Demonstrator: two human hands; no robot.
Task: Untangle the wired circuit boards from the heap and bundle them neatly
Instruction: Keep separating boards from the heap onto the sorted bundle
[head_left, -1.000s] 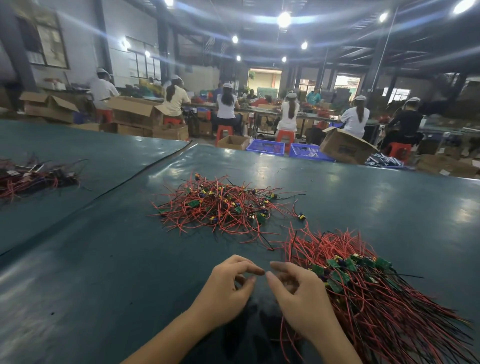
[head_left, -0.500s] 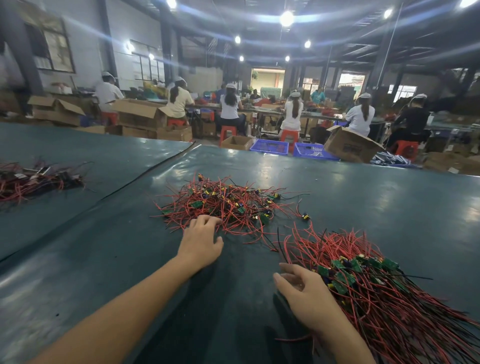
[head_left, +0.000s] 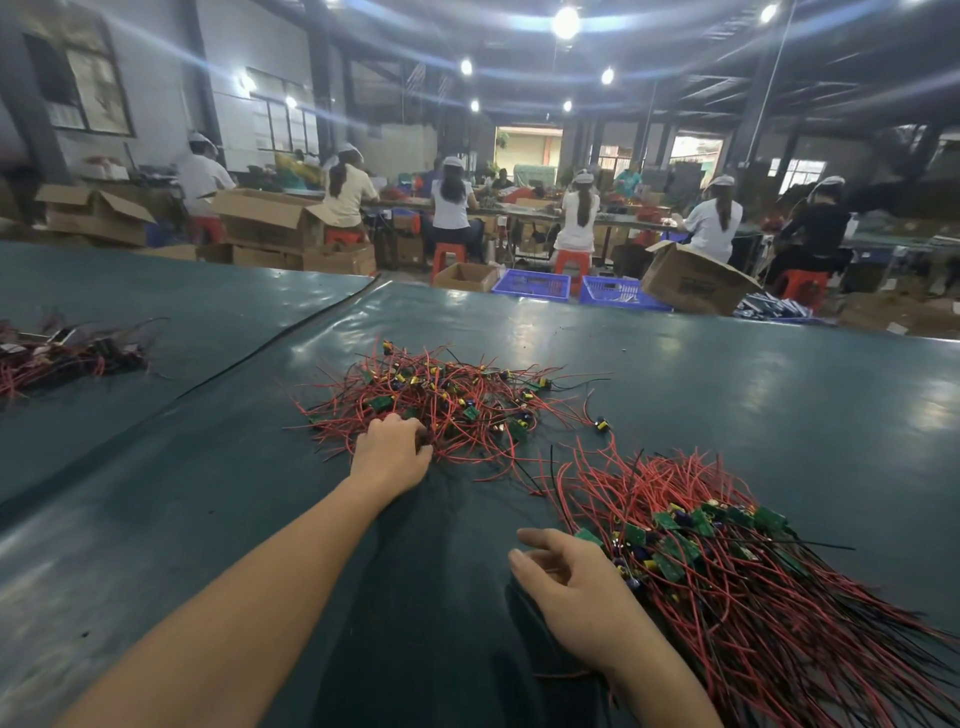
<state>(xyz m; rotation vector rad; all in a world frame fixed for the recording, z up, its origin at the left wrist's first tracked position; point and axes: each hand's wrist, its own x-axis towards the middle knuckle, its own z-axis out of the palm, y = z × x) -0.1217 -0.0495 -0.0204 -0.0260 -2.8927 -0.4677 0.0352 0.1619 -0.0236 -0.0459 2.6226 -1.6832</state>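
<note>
A tangled heap (head_left: 457, 400) of small green circuit boards with red and black wires lies in the middle of the dark green table (head_left: 727, 395). My left hand (head_left: 390, 451) reaches into the heap's near edge with its fingers curled into the wires. To the right lies an aligned bundle (head_left: 727, 566) of boards, their wires fanning toward me. My right hand (head_left: 563, 582) rests on the table at the bundle's left edge, fingers loosely bent and holding nothing.
Another pile of wired parts (head_left: 62, 353) lies at the far left of the table. Beyond the far edge stand cardboard boxes (head_left: 696, 283), blue crates (head_left: 535, 285) and several seated workers at benches. A seam (head_left: 270, 343) runs across the table cover.
My left hand has stretched forward from beside the right hand into the near edge of the heap. My right hand has stayed by the aligned bundle.
</note>
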